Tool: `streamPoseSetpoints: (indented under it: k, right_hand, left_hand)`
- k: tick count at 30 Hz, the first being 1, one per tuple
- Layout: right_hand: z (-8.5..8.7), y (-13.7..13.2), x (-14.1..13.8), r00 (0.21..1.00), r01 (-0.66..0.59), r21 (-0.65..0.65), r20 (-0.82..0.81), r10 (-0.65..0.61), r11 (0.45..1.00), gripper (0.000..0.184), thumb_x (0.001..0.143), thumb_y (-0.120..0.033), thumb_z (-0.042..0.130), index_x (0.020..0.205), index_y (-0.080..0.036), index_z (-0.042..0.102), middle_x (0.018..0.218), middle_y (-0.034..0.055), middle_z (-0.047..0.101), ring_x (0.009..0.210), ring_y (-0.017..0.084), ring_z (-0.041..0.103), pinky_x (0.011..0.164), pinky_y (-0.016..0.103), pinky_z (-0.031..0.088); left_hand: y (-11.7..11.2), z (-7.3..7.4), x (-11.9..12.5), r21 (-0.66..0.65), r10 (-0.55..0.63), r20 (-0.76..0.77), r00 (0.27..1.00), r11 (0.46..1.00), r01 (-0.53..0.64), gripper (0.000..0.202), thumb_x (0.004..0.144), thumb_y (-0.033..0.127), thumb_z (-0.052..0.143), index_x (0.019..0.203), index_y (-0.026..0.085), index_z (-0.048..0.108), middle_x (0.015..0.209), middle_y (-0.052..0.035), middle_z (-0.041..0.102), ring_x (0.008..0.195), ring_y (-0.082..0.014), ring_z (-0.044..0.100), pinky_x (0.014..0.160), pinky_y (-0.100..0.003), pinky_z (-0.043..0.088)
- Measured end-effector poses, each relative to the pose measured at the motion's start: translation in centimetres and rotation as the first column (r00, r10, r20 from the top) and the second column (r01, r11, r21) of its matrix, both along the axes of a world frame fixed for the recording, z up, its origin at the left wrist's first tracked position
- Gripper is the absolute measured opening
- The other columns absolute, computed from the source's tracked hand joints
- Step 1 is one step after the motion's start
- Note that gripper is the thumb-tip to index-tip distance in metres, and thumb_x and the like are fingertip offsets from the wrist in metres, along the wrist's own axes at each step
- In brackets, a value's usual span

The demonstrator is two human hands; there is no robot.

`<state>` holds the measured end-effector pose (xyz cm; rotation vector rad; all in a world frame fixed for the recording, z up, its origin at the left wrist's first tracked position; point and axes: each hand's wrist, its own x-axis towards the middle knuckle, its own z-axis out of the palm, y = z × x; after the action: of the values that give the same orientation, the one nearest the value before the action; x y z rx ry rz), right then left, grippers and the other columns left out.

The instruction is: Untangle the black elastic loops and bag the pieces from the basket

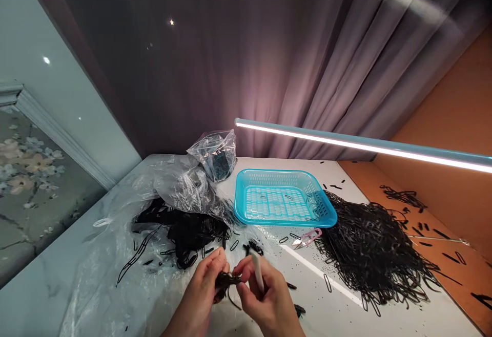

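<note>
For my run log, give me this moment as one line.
left hand: holds black bundle | right hand: holds white item, at bundle | pink snips: near basket

Black strands (227,278), blue latticed basket (284,222), pink snips handle (314,233), mauve curtain (249,60), orange wall (446,96)

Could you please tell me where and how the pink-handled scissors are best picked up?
Probably grip the scissors by the pink handle, coming from above and the near side: they lie flat, blades pointing left, with the blue basket close behind and black loops to the right.
</note>
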<state>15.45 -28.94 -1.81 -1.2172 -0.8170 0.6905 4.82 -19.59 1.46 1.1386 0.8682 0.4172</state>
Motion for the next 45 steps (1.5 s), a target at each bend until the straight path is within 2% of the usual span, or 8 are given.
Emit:
streamPoseSetpoints:
  k: [4, 7, 10, 15, 20, 27, 35, 45]
  right_hand:
    - [-0.8, 0.3, 0.1, 0.984, -0.011, -0.084, -0.179, -0.004, 0.996, 0.017, 0.071, -0.022, 0.067, 0.065, -0.018, 0.051, 0.07, 0.0018, 0.06, 0.052, 0.009, 0.04, 0.048, 0.023, 0.028]
    - [-0.9, 0.4, 0.1, 0.951, -0.061, -0.063, -0.307, 0.039, 0.996, 0.02, 0.072, -0.027, 0.071, 0.072, -0.019, 0.053, 0.062, -0.0027, 0.054, 0.051, 0.009, 0.04, 0.05, 0.023, 0.029]
    - [-0.6, 0.4, 0.0, 0.907, -0.067, -0.029, -0.419, 0.048, 0.997, 0.029, 0.075, -0.035, 0.075, 0.087, -0.019, 0.055, 0.063, -0.0051, 0.052, 0.051, 0.008, 0.037, 0.05, 0.021, 0.026]
    - [-0.2, 0.2, -0.2, 0.895, -0.079, -0.02, -0.442, 0.062, 0.997, 0.035, 0.076, -0.039, 0.077, 0.092, -0.02, 0.053, 0.066, -0.0043, 0.054, 0.054, 0.008, 0.039, 0.052, 0.021, 0.026]
    - [0.1, 0.0, -0.2, 0.939, -0.08, -0.017, -0.337, 0.07, 0.997, 0.027, 0.083, -0.037, 0.069, 0.087, -0.021, 0.048, 0.066, -0.0053, 0.049, 0.054, 0.009, 0.033, 0.051, 0.023, 0.022]
    - [1.7, -0.2, -0.3, 0.997, -0.064, -0.138, -0.055, 0.057, 0.988, 0.015, 0.082, -0.013, 0.054, 0.083, -0.022, 0.043, 0.065, -0.0079, 0.038, 0.054, 0.009, 0.031, 0.05, 0.022, 0.025]
    - [1.4, 0.0, -0.4, 0.997, -0.003, -0.12, 0.071, 0.011, 0.993, 0.017, 0.078, -0.01, 0.052, 0.079, -0.022, 0.041, 0.062, -0.0086, 0.037, 0.053, 0.009, 0.03, 0.048, 0.022, 0.024]
    - [-0.4, -0.1, -1.5, 0.961, 0.152, -0.156, 0.254, -0.109, 0.976, 0.015, 0.075, -0.015, 0.064, 0.088, -0.021, 0.061, 0.056, -0.0073, 0.043, 0.047, 0.01, 0.035, 0.044, 0.022, 0.025]
  left_hand:
    - [0.2, 0.0, -0.5, -0.111, -0.047, 0.022, 0.999, 0.993, 0.049, 0.038, 0.081, 0.049, 0.065, 0.07, 0.021, 0.041, 0.063, 0.0058, 0.042, 0.058, -0.0098, 0.033, 0.051, -0.017, 0.03]
    - [0.2, 0.1, -0.7, -0.141, -0.078, 0.05, 0.996, 0.986, 0.084, 0.026, 0.082, 0.044, 0.065, 0.087, 0.023, 0.05, 0.061, 0.0059, 0.047, 0.054, -0.0099, 0.03, 0.046, -0.018, 0.023]
    - [0.5, 0.1, -0.7, 0.018, -0.157, 0.056, 0.986, 0.988, 0.156, 0.04, 0.083, 0.056, 0.061, 0.102, 0.022, 0.059, 0.061, 0.0046, 0.048, 0.053, -0.0103, 0.032, 0.047, -0.02, 0.024]
    - [1.1, 0.1, -0.5, 0.301, -0.273, -0.035, 0.961, 0.915, 0.271, 0.038, 0.083, 0.054, 0.064, 0.08, 0.016, 0.065, 0.065, 0.0025, 0.049, 0.052, -0.0087, 0.031, 0.048, -0.022, 0.024]
    - [1.2, -0.2, -0.6, 0.211, -0.299, -0.02, 0.954, 0.932, 0.296, 0.037, 0.089, 0.051, 0.058, 0.078, 0.016, 0.059, 0.064, 0.0044, 0.044, 0.052, -0.0082, 0.028, 0.047, -0.023, 0.021]
    - [0.5, -0.1, -0.7, 0.192, -0.244, 0.01, 0.97, 0.952, 0.238, 0.035, 0.089, 0.05, 0.06, 0.079, 0.016, 0.059, 0.064, 0.0047, 0.039, 0.055, -0.009, 0.027, 0.05, -0.024, 0.021]
    - [0.6, -0.1, -0.8, -0.145, -0.279, 0.206, 0.938, 0.939, 0.311, 0.031, 0.088, 0.046, 0.063, 0.08, 0.017, 0.059, 0.063, 0.0061, 0.035, 0.049, -0.0063, 0.019, 0.046, -0.023, 0.014]
    - [0.1, -1.1, -0.3, 0.246, -0.102, -0.036, 0.994, 0.963, 0.108, 0.051, 0.078, 0.067, 0.061, 0.066, 0.019, 0.05, 0.054, 0.0073, 0.032, 0.048, -0.0088, 0.024, 0.045, -0.022, 0.02]
